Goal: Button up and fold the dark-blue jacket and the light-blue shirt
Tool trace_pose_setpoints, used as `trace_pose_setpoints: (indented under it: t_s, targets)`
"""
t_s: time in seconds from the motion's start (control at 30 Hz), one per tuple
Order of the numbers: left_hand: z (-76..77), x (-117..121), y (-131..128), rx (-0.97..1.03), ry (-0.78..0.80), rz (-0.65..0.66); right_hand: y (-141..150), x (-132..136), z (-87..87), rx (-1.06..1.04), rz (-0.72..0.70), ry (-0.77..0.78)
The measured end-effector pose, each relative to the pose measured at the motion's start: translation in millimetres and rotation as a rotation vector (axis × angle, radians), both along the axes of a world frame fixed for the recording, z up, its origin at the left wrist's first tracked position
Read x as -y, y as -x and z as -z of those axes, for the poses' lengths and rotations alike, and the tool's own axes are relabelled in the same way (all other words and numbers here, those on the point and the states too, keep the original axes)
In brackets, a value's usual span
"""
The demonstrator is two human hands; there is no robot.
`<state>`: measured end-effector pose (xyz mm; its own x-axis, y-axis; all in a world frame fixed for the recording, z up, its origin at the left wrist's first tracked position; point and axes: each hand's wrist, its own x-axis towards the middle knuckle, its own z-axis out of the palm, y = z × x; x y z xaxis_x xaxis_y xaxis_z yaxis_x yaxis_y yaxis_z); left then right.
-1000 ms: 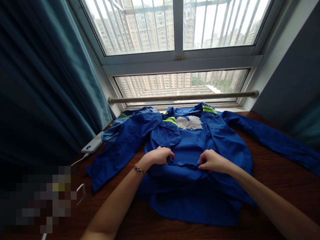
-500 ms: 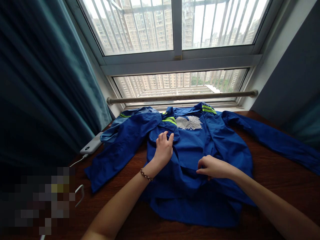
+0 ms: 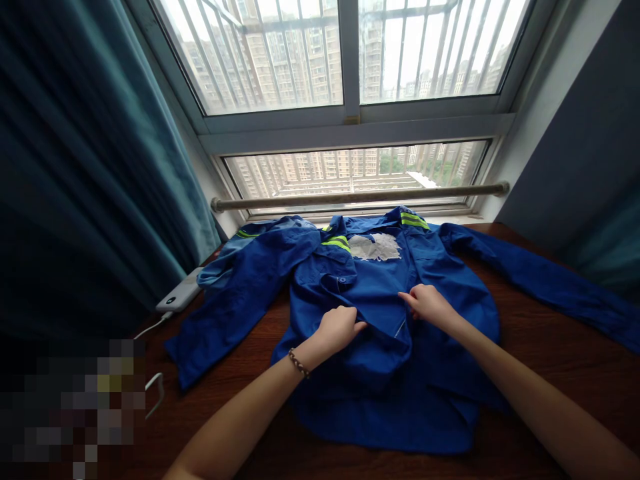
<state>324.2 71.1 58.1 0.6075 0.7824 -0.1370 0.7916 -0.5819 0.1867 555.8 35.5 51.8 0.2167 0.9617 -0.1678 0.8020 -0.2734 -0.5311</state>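
Brown tbl (image 3: pixel 555 333) by window (image 3: pixel 310 140); blue jkt (image 3: pixel 385 283) spread on it. L hand (image 3: pixel 337 328) & R hand (image 3: pixel 430 308) both curled at jkt front; fingertips part hidden, can't tell if gripping. White device (image 3: pixel 180 290) w/ cable beside sleeve. Whitish patch (image 3: pixel 380 247) inside jkt nr collar. Braided bracelet (image 3: pixel 299 364) on L wrist.

The bench (image 3: pixel 530 313) is dark reddish-brown with a visible wood grain. A blue jacket (image 3: pixel 385 363) lies spread across it, one sleeve stretched to the right, the other angled down to the left. Paler blue fabric (image 3: pixel 220 263) sits behind that left sleeve; whether it belongs to the jacket is unclear. Beside it rests a white device (image 3: pixel 180 291), a thin white cable (image 3: pixel 151 327) attached.
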Motion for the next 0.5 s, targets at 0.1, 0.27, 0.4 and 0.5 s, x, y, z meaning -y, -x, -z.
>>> trace_pose_setpoints:
  t_s: [0.1,0.27,0.4,0.5]
  targets:
    - [12.2,2,-9,0.121,-0.052,-0.106,6,1,3.6,0.053,-0.006,-0.023]
    - [22.7,6,-15,0.285,-0.007,-0.015,4,-2,10.2,-0.119,-0.004,0.083]
    - [22.5,6,-16,0.329,0.024,-0.029,6,0,2.0,0.002,0.0,-0.095]
    - [23.5,5,-18,0.376,0.039,-0.046,13,4,-6.9,0.09,0.042,-0.234]
